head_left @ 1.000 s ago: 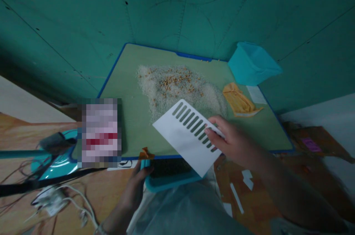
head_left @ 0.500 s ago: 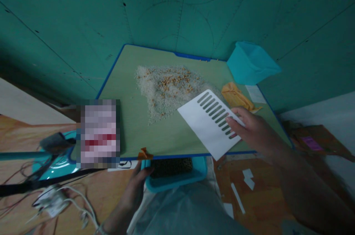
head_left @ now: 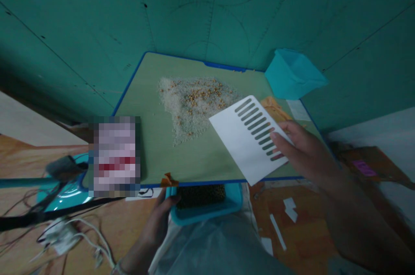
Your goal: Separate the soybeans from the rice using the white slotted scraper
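My right hand (head_left: 296, 147) grips a white slotted card (head_left: 231, 136) by its right edge, thumb on top. The card is held tilted over the right half of the green table (head_left: 152, 149). Left of it lies a spread of pale grains (head_left: 191, 121) that look like rice, with yellow-brown beans (head_left: 201, 95) scattered through the middle. Below the table's front edge, my left hand (head_left: 164, 208) is closed on the left rim of a turquoise tub (head_left: 207, 216). Small dark grains or beans (head_left: 202, 196) lie in the tub, partly hidden under the table edge.
A turquoise bin (head_left: 292, 74) stands at the back right, near a crumpled orange-yellow cloth (head_left: 275, 108). A blurred-out box (head_left: 115, 156) sits at the left edge. Orange tape (head_left: 169, 180) sticks to the front edge. Cables and a power strip (head_left: 60, 236) lie on the floor.
My right hand has shifted slightly to the right with the slotted card, and the card's far corner has risen, covering part of the cloth. My left hand and the tub look unmoved.
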`<state>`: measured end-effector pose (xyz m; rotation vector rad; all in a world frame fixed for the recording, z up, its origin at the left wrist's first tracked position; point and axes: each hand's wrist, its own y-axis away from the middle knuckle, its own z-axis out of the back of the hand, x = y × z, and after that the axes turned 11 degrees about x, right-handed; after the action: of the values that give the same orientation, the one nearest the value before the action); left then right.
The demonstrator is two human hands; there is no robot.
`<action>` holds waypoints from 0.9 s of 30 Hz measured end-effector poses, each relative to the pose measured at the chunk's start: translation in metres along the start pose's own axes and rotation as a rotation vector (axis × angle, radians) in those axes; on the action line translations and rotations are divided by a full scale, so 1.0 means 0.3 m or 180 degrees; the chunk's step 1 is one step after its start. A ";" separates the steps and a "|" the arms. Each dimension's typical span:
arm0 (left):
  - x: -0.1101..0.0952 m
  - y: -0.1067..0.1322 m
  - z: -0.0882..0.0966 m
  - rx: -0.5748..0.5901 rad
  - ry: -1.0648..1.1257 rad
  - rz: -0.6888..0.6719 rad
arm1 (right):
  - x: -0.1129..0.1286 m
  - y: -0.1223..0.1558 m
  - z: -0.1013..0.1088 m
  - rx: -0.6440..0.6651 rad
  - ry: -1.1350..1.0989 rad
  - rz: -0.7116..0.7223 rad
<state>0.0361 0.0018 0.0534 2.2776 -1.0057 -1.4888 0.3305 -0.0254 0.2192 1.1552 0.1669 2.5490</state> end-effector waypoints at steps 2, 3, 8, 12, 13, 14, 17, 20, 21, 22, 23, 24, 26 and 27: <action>-0.004 0.001 -0.001 0.0006 -0.0022 -0.0017 | 0.021 -0.011 -0.030 0.0215 -0.0087 0.0200; -0.006 0.002 -0.002 0.0015 -0.0031 -0.0026 | 0.030 -0.019 -0.043 0.0322 -0.0105 0.0275; -0.014 0.010 -0.007 0.0035 -0.0007 -0.0072 | 0.047 -0.055 -0.083 0.0616 -0.0016 0.0428; -0.009 0.008 -0.001 -0.0067 0.0032 -0.0048 | 0.046 -0.066 -0.082 0.0605 0.0034 0.0402; -0.008 0.008 0.001 -0.0083 0.0033 -0.0023 | 0.043 -0.067 -0.078 0.0553 0.0051 0.0372; -0.008 0.007 0.003 -0.0083 0.0032 -0.0005 | 0.038 -0.068 -0.073 0.0485 0.0075 0.0327; -0.014 0.008 0.003 -0.0026 0.0013 0.0019 | 0.017 -0.067 -0.051 0.0301 0.0143 0.0110; -0.022 0.008 -0.005 -0.0010 0.0011 0.0006 | -0.005 -0.062 -0.027 0.0329 0.0037 0.0048; -0.023 0.007 -0.009 -0.0015 0.0016 0.0003 | -0.008 -0.060 -0.021 0.0359 -0.0008 0.0085; -0.025 0.007 -0.013 -0.0019 0.0020 0.0005 | -0.007 -0.057 -0.015 0.0378 -0.0031 0.0152; -0.025 0.006 -0.015 -0.0018 0.0018 0.0010 | -0.003 -0.054 -0.010 0.0376 -0.0010 0.0238; -0.025 0.005 -0.017 -0.0017 0.0016 0.0020 | 0.004 -0.051 -0.006 0.0344 0.0071 0.0337; -0.022 0.003 -0.019 -0.0033 0.0017 0.0038 | 0.028 -0.047 0.000 0.0188 0.0379 0.0571; -0.021 0.003 -0.020 -0.0049 0.0022 0.0036 | 0.043 -0.046 0.002 0.0080 0.0560 0.0700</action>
<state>0.0394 0.0042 0.0610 2.2612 -1.0002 -1.4782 0.3266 -0.0081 0.2254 1.0064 0.1197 2.8506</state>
